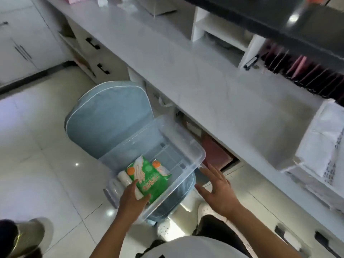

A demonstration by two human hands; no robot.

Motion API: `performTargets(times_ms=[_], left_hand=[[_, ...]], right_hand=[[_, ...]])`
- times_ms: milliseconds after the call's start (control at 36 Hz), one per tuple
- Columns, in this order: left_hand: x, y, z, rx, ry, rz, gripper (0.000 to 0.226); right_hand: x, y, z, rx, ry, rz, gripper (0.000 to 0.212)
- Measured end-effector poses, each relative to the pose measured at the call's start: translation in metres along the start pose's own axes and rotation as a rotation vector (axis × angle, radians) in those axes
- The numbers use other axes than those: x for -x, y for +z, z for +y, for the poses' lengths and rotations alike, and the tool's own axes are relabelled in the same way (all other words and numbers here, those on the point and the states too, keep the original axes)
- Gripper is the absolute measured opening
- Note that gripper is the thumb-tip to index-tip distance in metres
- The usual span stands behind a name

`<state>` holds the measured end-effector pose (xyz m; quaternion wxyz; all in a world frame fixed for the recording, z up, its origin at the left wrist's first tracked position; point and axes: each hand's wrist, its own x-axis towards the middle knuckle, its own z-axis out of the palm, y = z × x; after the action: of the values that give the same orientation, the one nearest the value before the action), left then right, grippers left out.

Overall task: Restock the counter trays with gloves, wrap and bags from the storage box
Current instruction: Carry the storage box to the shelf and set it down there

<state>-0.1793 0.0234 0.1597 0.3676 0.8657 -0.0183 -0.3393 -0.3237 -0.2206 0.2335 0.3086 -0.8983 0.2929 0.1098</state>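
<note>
- One clear storage box (188,144), resting on one blue chair (109,116).
- One green glove packet (149,180) at the box's near-left corner.
- At least two white rolls (125,178) beside it; more cannot be told.
- Two hands: left hand (133,197), right hand (217,187).
- Two black drawer handles (92,43) under the surface (186,58).

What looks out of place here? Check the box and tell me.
The clear storage box sits tilted on a blue chair, one corner overhanging the seat. The left hand grips the green glove pack inside; the right hand hovers open beside its rim.
</note>
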Motion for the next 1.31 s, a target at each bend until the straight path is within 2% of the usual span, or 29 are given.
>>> performTargets(times_ms=[194, 333, 444, 528, 611, 694, 861, 1028, 1083, 1111, 1194, 1222, 1306], left_hand=[[-0.018, -0.024, -0.073, 0.285, -0.317, 0.206, 0.088], [-0.051, -0.026, -0.098, 0.455, -0.530, 0.256, 0.102], [-0.082, -0.022, -0.110, 0.549, -0.634, 0.230, 0.107], [-0.104, -0.012, -0.116, 0.644, -0.665, 0.246, 0.099], [-0.117, -0.006, -0.127, 0.634, -0.729, 0.362, 0.091], [-0.119, -0.005, -0.131, 0.610, -0.760, 0.405, 0.083], [-0.117, -0.005, -0.114, 0.519, -0.680, 0.545, 0.052], [-0.113, -0.014, -0.111, 0.416, -0.678, 0.611, 0.049], [-0.114, -0.022, -0.112, 0.376, -0.668, 0.648, 0.050], [-0.114, -0.027, -0.114, 0.355, -0.667, 0.666, 0.051], [-0.111, -0.041, -0.121, 0.264, -0.675, 0.700, 0.051], [-0.109, -0.045, -0.123, 0.220, -0.674, 0.691, 0.052], [-0.105, -0.055, -0.129, 0.134, -0.656, 0.617, 0.054]], right_hand=[[-0.093, 0.030, -0.004, 0.203, 0.023, -0.187, 0.068], [-0.174, 0.062, -0.005, 0.357, 0.006, -0.227, 0.073], [-0.223, 0.077, 0.001, 0.425, 0.002, -0.214, 0.072], [-0.247, 0.079, 0.009, 0.421, -0.037, -0.171, 0.068], [-0.261, 0.075, 0.015, 0.339, -0.027, -0.131, 0.068], [-0.269, 0.069, 0.017, 0.273, -0.005, -0.088, 0.071], [-0.292, 0.062, 0.015, 0.175, 0.157, -0.072, 0.085], [-0.329, 0.072, 0.009, -0.065, 0.417, -0.149, 0.095], [-0.337, 0.077, 0.011, -0.207, 0.495, -0.209, 0.089], [-0.339, 0.079, 0.011, -0.254, 0.516, -0.231, 0.077], [-0.342, 0.082, 0.016, -0.260, 0.515, -0.297, 0.023], [-0.341, 0.083, 0.016, -0.261, 0.513, -0.327, 0.022], [-0.338, 0.086, 0.018, -0.296, 0.551, -0.457, 0.035]])
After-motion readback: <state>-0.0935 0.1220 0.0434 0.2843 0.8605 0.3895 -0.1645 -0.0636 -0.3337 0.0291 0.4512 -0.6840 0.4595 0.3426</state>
